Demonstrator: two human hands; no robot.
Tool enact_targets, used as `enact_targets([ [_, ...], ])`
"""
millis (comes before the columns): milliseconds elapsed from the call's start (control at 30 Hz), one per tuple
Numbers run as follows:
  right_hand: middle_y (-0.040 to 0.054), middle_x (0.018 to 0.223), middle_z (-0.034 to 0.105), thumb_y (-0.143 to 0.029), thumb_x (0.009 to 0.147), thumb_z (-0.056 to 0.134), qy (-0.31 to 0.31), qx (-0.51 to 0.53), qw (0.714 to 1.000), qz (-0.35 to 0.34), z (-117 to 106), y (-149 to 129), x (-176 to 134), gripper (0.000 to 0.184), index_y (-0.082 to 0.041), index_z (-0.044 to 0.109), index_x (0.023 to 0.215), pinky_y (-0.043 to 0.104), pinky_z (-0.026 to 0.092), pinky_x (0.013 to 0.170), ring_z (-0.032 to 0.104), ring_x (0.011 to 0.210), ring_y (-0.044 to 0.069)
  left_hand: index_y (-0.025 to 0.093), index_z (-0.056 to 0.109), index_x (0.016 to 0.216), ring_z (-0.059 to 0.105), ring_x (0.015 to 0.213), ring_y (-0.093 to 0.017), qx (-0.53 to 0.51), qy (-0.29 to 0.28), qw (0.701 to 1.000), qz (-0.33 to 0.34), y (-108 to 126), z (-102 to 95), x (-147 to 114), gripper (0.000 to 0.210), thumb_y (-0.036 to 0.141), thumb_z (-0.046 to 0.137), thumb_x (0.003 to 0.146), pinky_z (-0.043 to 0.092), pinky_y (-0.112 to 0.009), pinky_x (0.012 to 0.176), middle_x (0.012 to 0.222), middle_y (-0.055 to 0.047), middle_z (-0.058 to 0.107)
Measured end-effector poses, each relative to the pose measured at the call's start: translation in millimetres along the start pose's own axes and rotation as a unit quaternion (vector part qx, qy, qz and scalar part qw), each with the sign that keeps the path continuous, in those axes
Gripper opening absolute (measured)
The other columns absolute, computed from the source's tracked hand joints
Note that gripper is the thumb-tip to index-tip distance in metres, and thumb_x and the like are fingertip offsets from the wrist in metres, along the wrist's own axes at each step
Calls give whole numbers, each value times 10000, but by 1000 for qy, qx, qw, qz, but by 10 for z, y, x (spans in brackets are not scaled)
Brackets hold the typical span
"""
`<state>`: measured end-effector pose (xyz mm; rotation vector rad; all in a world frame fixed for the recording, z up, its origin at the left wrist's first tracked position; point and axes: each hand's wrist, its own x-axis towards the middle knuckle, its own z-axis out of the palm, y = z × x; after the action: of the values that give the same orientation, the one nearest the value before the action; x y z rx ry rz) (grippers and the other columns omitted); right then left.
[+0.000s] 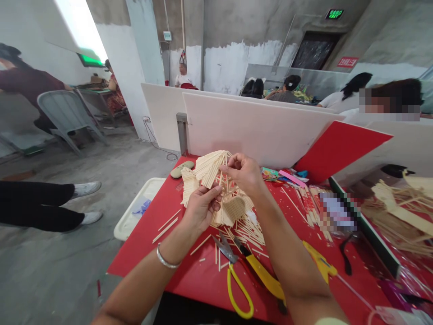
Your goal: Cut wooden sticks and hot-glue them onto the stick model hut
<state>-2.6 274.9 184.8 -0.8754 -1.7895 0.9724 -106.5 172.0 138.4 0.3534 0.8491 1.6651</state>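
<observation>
A model built from thin wooden sticks [234,210], with panels of sticks laid side by side, stands on the red tabletop [135,262]. My left hand [202,206] is closed at the lower edge of a sloping stick panel [212,174], thumb and fingers pinching it. Higher up and to the right, my right hand [244,174] pinches at a wooden stick near the panel's peak; its fingertips partly cover it. Loose sticks [250,234] lie scattered beside the model. Closest to me are yellow-handled scissors [233,271] and a yellow-handled cutting tool [262,271].
A yellow glue gun [320,261] and bundled sticks [311,207] lie to the right. White boards [250,122] and a red board [345,149] stand behind the table. A pale tray [126,221] sits at the left. Several people sit beyond; a person's legs [40,205] show at left.
</observation>
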Motion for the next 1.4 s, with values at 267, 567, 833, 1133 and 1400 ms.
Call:
enact_targets([
  [267,-18,648,596,-428,749,756,26,-37,999,-18,13,-32,37,295,-208,560,745,243,414,514,519,579,99,89,681,786,569,501,-60,-6,8,1000,14,28,-19,43,319,130,894,551,389,-136,387,618,-2,638],
  [567,-20,652,609,-435,748,765,58,-52,997,-30,57,-64,20,305,-207,563,739,256,422,542,516,575,97,104,645,732,595,530,-68,-25,8,1000,16,32,-32,41,268,125,867,583,439,-134,420,642,-11,654],
  [833,-23,660,612,-388,750,759,60,-24,998,-21,77,-57,9,260,-204,575,767,250,425,539,509,566,89,90,684,799,618,576,-80,-50,16,998,-19,69,-56,16,176,123,781,655,474,-149,469,691,-41,688],
  [1133,-16,679,624,-402,711,781,47,-11,999,-7,57,-115,-7,291,-197,582,765,241,421,526,512,566,84,106,681,807,630,579,-80,-18,14,1000,-22,66,-54,7,265,88,851,605,433,-134,438,700,-32,700],
  [1400,-5,702,634,-431,693,789,40,5,999,-3,42,-113,-11,323,-194,581,761,251,431,542,534,592,97,96,685,790,611,558,-68,-14,16,1000,0,68,-40,6,291,78,867,564,417,-147,432,722,-23,697],
])
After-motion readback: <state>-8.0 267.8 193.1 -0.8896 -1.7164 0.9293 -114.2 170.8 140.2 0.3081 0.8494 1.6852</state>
